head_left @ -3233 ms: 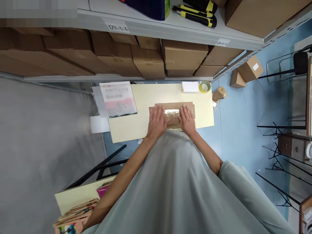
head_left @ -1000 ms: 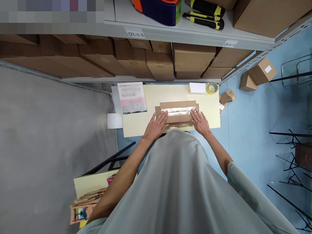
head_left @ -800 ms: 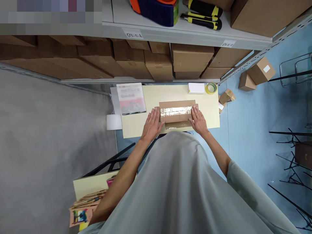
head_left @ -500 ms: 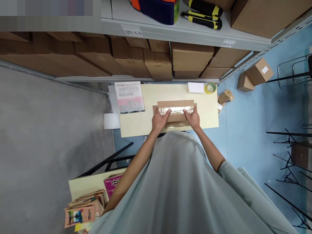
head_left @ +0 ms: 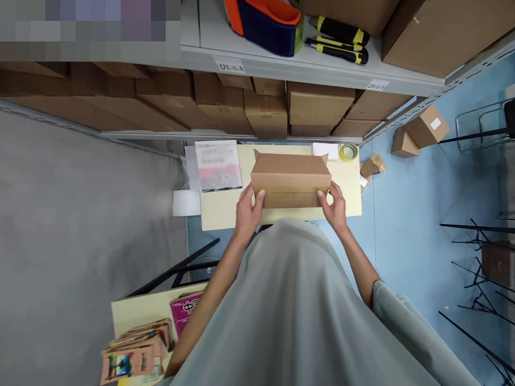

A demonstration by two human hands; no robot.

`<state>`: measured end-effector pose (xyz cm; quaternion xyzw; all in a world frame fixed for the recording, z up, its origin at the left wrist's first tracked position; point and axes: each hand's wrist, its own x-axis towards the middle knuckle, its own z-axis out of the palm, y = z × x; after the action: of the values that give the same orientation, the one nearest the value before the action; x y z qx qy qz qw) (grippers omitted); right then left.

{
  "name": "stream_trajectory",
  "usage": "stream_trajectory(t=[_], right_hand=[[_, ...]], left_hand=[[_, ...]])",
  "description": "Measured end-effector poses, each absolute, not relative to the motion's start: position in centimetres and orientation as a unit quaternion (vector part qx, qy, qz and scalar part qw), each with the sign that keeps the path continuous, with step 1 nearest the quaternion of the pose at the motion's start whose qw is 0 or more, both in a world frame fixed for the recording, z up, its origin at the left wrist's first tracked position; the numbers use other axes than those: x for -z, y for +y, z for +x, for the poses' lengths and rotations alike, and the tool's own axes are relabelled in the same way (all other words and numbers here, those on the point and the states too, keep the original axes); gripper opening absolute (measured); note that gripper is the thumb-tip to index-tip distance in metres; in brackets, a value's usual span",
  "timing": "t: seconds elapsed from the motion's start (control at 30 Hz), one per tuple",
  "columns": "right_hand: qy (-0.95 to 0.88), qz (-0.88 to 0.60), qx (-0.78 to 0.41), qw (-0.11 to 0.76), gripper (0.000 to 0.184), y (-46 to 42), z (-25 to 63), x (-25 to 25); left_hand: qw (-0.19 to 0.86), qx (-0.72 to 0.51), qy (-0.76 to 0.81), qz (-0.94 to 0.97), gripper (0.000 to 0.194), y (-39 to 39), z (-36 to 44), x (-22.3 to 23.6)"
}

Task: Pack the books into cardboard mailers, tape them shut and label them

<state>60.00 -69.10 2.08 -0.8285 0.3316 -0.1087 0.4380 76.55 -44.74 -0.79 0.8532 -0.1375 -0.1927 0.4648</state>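
Observation:
A brown cardboard box [head_left: 291, 182] is tilted up over the cream table [head_left: 219, 212], its taped side facing me and small flaps sticking up at both far corners. My left hand [head_left: 248, 212] grips its left end, thumb on the near face and fingers round the side. At the right end my right hand [head_left: 335, 206] holds it the same way. Behind the box lies a small white box [head_left: 326, 151], partly covered. Next to that is a roll of yellow tape [head_left: 348, 152]. Whatever is inside the cardboard box is hidden from me.
A printed booklet [head_left: 219, 166] lies at the table's left, beside a white roll [head_left: 186, 203]. Above is a shelf [head_left: 265, 67] with box cutters [head_left: 341, 40] and stacked cartons. Magazines [head_left: 132, 356] cover a lower-left stand. Cartons [head_left: 426, 128] sit on the floor at right.
Both hands have lifted and turned the box, so a different side faces me. They have moved further apart, to its ends. The view has shifted slightly.

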Motion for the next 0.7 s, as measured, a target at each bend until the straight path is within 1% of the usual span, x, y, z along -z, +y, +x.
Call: stream_trajectory(t=[0.07,0.13,0.23,0.33,0.43,0.53,0.6,0.7], right_hand=[[0.345,-0.817,0.116,0.447,0.058,-69.0,59.7,-2.9],[0.365,-0.797,0.104,0.471,0.059,-68.9,59.6,-2.5],[0.364,-0.786,0.086,0.492,0.058,-68.8,59.9,-0.3],[0.354,-0.789,0.057,0.498,0.060,-68.8,60.1,2.6],[0.355,-0.789,0.024,0.502,0.067,-68.9,59.8,5.3],[0.352,-0.793,-0.006,0.498,0.070,-69.2,59.4,7.2],[0.363,-0.795,-0.027,0.486,0.074,-69.6,59.3,8.0],[0.398,-0.791,-0.031,0.464,0.088,-70.7,60.1,8.6]], left_hand=[[0.458,0.162,-0.159,0.859,0.053,-43.6,76.6,0.1],[0.469,0.169,-0.159,0.852,0.058,-43.0,76.7,0.5],[0.520,0.232,-0.123,0.813,0.067,-43.0,76.7,2.8],[0.547,0.276,-0.066,0.787,0.063,-43.5,76.7,5.8],[0.537,0.301,-0.043,0.787,0.059,-43.8,76.5,8.5],[0.495,0.354,-0.037,0.793,0.060,-43.7,76.3,10.2],[0.477,0.372,-0.027,0.796,0.066,-43.6,76.3,10.9],[0.486,0.342,0.005,0.804,0.085,-43.7,77.1,11.2]])
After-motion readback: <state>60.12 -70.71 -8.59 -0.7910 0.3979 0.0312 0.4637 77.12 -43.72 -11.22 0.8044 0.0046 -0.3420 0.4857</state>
